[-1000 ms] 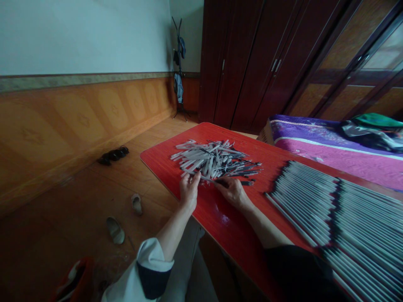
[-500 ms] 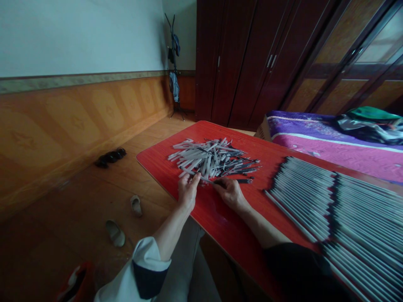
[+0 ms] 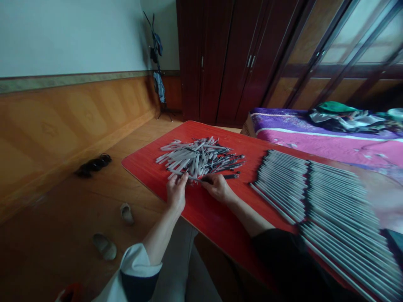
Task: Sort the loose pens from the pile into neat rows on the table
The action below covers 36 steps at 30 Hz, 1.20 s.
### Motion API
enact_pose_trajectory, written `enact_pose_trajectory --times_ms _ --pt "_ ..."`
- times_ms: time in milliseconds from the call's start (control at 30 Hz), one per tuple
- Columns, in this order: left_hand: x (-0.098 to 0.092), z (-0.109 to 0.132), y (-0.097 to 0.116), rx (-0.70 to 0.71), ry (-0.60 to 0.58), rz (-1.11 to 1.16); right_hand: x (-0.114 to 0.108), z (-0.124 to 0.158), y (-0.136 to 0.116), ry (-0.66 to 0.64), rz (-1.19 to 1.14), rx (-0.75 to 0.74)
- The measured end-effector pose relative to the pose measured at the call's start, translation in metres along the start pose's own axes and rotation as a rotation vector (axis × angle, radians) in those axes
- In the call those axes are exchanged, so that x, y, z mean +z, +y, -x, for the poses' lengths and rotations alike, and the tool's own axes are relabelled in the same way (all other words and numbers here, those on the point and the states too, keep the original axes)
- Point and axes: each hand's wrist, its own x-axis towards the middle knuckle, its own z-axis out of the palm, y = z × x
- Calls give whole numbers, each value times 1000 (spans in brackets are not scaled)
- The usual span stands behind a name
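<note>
Between my two hands lies a thin grey stick (image 3: 194,179), held nearly level just above the red table (image 3: 210,218). My left hand (image 3: 176,193) pinches it between thumb and fingers near its left part. The fingers of my right hand (image 3: 219,188) are closed round its right end, which they hide. Directly behind both hands is a loose pile of grey sleeves and dark, thin rods (image 3: 198,155), lying criss-cross. To the right, many similar grey sticks with black ends are laid side by side in a left row (image 3: 281,182) and a right row (image 3: 346,209).
A bed with a purple and pink cover (image 3: 283,126) stands beyond the table's far edge, bearing a green and silver bundle (image 3: 343,115). Dark wardrobes (image 3: 217,58) and a coat rack (image 3: 157,54) are at the back. Shoes (image 3: 105,246) lie on the floor at left.
My view has turned to the right, so the table, pile and hands sit further left in the picture. Both hands keep hold of the stick, with little movement relative to the pile.
</note>
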Motion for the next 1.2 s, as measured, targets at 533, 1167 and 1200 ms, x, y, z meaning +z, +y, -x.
enact_pose_trajectory --times_ms 533,1167,1200 --pt "0 9 6 -54 -465 -193 -42 88 -32 60 920 260" --pt "-2 8 2 -38 -449 -261 -106 146 13 115 1205 623" --pt "-2 8 2 -38 -437 -253 -108 147 15 118 1207 628"
